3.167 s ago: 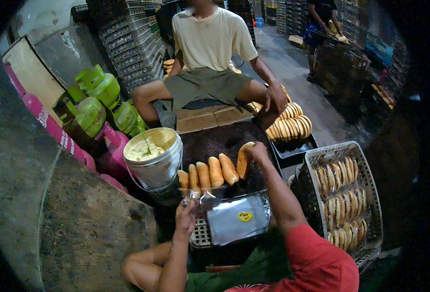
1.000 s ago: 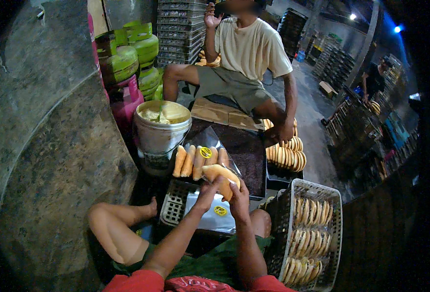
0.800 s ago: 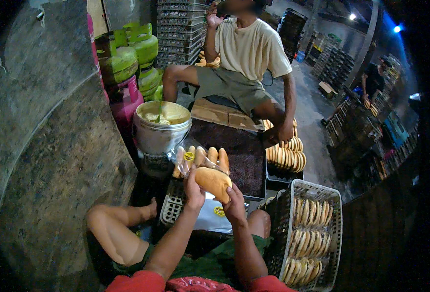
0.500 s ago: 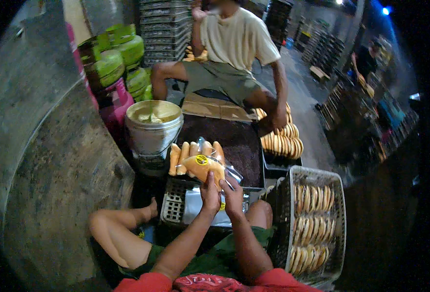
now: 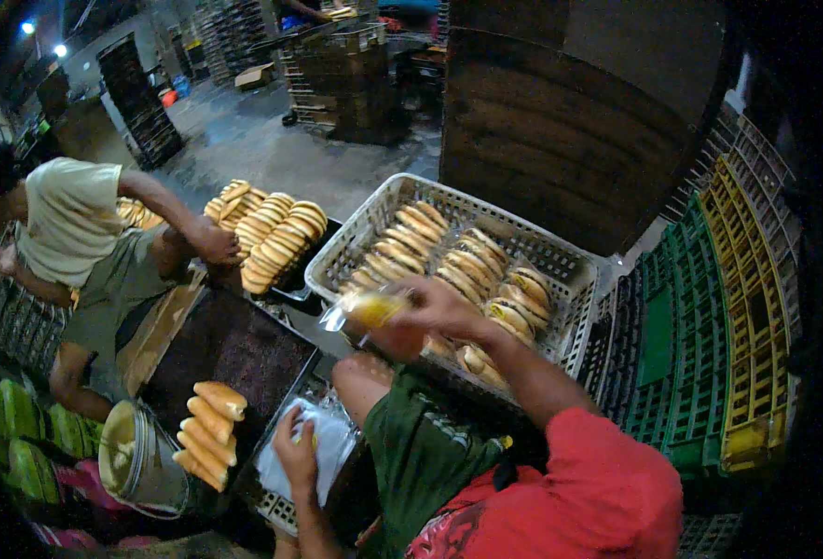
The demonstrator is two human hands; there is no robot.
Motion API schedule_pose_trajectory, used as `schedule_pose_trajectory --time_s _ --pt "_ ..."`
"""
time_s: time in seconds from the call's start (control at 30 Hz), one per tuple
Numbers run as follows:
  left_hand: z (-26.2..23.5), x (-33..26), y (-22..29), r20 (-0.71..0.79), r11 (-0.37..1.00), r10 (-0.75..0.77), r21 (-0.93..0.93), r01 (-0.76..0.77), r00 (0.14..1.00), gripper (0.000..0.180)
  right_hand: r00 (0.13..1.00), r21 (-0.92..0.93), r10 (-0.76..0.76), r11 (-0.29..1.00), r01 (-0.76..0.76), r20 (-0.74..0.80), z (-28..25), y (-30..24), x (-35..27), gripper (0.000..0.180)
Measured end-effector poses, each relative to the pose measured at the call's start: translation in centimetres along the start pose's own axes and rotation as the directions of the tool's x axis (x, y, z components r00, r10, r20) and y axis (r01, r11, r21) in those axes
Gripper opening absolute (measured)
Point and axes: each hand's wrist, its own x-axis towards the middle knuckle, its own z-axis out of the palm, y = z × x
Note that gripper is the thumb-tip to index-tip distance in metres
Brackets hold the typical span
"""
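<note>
From my remote post I'm viewing a dark tray [image 5: 234, 343] bearing loose buns [image 5: 211, 430], grey floor [image 5: 332, 172] stretching beyond. Right hand [image 5: 430, 309] is gripping a bagged bun [image 5: 374, 310] (badly blurred) at the white crate [image 5: 363, 240]; left hand [image 5: 296, 455], loosely open, is lingering by plastic sleeves [image 5: 332, 438]. Both hands are no longer sharing that bun.

Dim light, blurred right grip [image 5: 427, 312]
</note>
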Motion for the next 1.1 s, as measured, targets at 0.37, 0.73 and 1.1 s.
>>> schedule_pose_trajectory --time_s 0.37,0.73,1.1 --pt "-11.8 -5.3 -6.6 -0.061 0.935 -0.146 0.318 0.158 0.987 0.022 0.361 -0.146 0.373 0.495 -0.856 -0.855 -20.6 21.4 -13.7 0.055" --pt "-12.4 -8.6 -9.0 -0.114 0.947 -0.254 0.172 0.271 0.961 0.026 0.393 -0.28 0.132 0.503 -0.818 -0.91 -17.6 20.6 -13.8 0.051" --pt "-9.3 -3.0 -13.5 0.086 0.677 -0.02 0.734 -0.05 0.996 0.052 0.541 -0.514 0.612 0.243 -0.823 -0.577 -12.7 10.4 -15.2 0.045"
